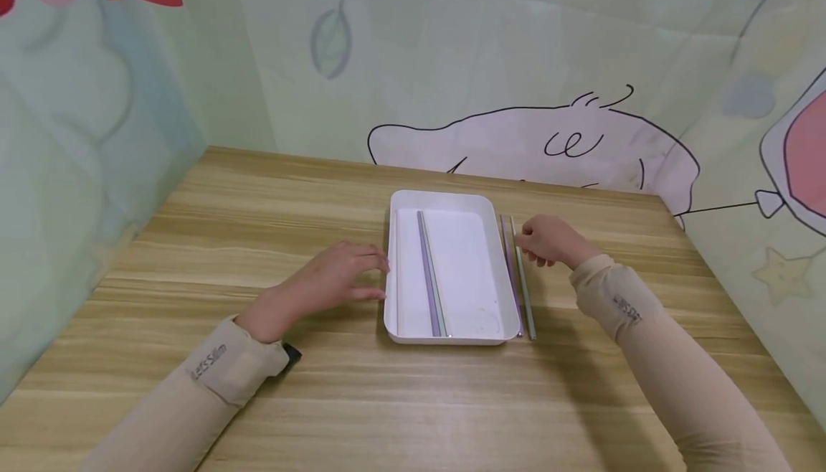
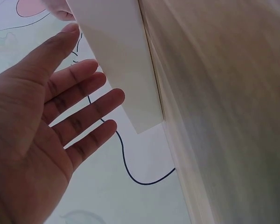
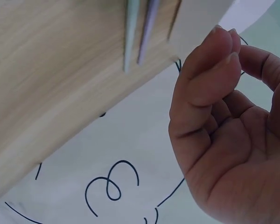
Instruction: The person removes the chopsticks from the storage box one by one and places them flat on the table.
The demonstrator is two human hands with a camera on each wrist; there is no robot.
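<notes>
A white rectangular tray [image 1: 471, 271] lies on the table. Inside it, a lilac chopstick [image 1: 432, 300] and a pale green chopstick [image 1: 442, 303] lie close together, their far ends touching or nearly so. A faint, thin whitish stick [image 1: 397, 278] runs along the left wall. Just outside the right wall are a purple chopstick [image 1: 512, 278] and a grey-green chopstick [image 1: 525, 293]. My left hand [image 1: 335, 275] is at the tray's left side, fingers spread and holding nothing. Over the grey-green chopstick's far part, my right hand [image 1: 548, 241] hovers with loosely bent fingers and nothing visible between them.
The wooden table [image 1: 310, 400] meets a printed fabric wall [image 1: 290, 63] at its back, with more fabric at left and right. A dark object [image 1: 292, 357] shows at the left cuff.
</notes>
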